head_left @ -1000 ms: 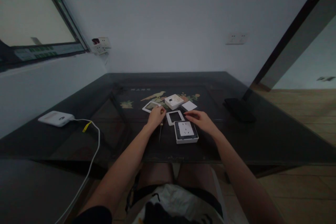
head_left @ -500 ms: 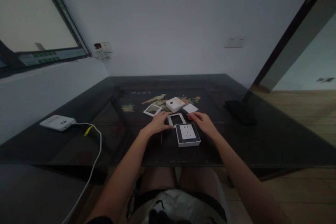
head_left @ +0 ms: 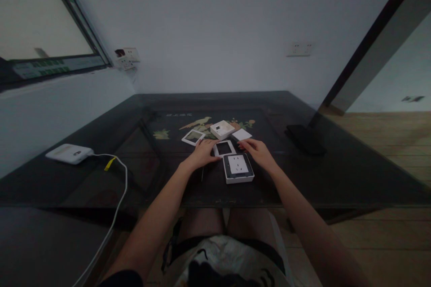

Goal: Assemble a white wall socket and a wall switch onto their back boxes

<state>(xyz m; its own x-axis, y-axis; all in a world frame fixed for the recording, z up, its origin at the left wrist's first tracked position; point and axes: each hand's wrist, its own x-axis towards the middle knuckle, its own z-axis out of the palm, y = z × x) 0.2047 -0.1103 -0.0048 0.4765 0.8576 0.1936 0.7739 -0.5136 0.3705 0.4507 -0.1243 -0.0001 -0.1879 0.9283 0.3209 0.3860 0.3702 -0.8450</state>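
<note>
The left hand (head_left: 202, 154) was spread fairly wide at the left edge of the central white frame (head_left: 225, 148); the right hand (head_left: 256, 150) was narrowed, though whether it pinched anything could not be told; between them, nearer the person, sat the socket box (head_left: 239, 168); beyond them lay the open white box (head_left: 222, 129) and white plate (head_left: 241, 135); the left hand partly covered the thin rod (head_left: 202, 174).

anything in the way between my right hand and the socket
Nothing visible stands between the right hand and the socket; only dark tabletop shows in the gap. The white frame lies past the socket's far left side and the flat white plate beyond the fingertips, so neither seems in the way.
</note>
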